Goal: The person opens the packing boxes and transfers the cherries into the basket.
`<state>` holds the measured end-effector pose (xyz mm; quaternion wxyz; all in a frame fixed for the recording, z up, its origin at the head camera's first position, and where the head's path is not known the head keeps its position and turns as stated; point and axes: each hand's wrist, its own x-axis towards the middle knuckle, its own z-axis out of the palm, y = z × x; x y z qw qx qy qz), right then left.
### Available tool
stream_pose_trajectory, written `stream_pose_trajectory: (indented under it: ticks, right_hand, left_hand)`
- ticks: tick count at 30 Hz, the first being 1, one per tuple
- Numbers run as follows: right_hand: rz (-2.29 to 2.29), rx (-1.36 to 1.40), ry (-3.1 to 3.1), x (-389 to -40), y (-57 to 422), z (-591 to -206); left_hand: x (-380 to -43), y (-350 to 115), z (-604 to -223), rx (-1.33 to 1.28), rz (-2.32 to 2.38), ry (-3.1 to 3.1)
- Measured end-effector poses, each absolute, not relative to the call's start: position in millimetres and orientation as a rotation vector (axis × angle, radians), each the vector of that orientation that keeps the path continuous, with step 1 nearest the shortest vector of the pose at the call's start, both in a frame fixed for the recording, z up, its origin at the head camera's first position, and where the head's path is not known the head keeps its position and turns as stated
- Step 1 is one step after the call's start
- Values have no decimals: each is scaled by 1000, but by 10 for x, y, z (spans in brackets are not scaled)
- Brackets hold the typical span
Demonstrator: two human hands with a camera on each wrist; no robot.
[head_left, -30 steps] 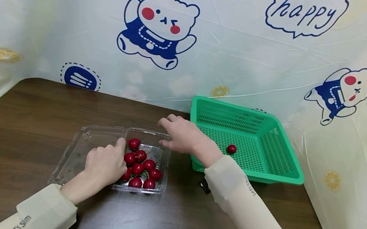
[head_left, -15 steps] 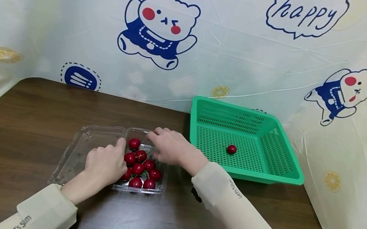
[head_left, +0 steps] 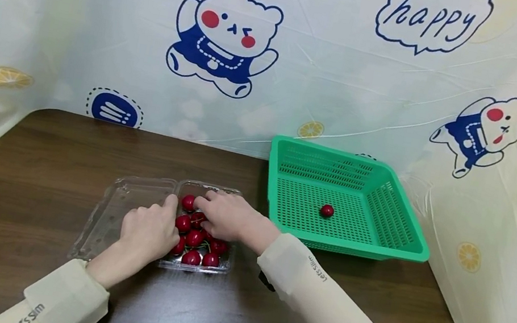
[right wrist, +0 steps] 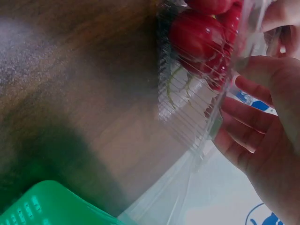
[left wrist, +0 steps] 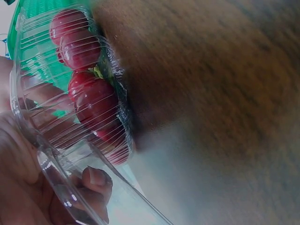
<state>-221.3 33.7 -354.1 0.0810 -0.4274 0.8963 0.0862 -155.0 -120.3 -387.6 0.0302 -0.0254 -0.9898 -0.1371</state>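
Observation:
A clear plastic clamshell box stands on the table with several dark red cherries inside. My left hand holds the box along its hinge side; in the left wrist view curled fingers show through the plastic at that edge. Over the back right part of the box, my right hand reaches in with its fingertips among the cherries. Its thumb and fingers are apart in the right wrist view, and I see no cherry gripped between them. The hand covers some of the cherries.
The box's lid lies folded back to the left. A green slotted basket sits at the back right, holding one cherry. A printed cloth hangs behind the brown table.
My right hand has moved left and down from beside the basket into the box, over the cherries. The left hand stays in place on the box.

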Motion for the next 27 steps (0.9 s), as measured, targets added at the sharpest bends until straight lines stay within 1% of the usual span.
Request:
stream_pose_trajectory:
  ticks: [18,27]
  right_hand:
    - [275,-1367,2657,-2187,307,-3773]
    - [280,-1366,2644,-2190,323,-3789]
  left_hand:
    - [-1554,-1202,-3883,-82,-424,-3043]
    - [-1554,-1198,-3885,-81,-410,-3047]
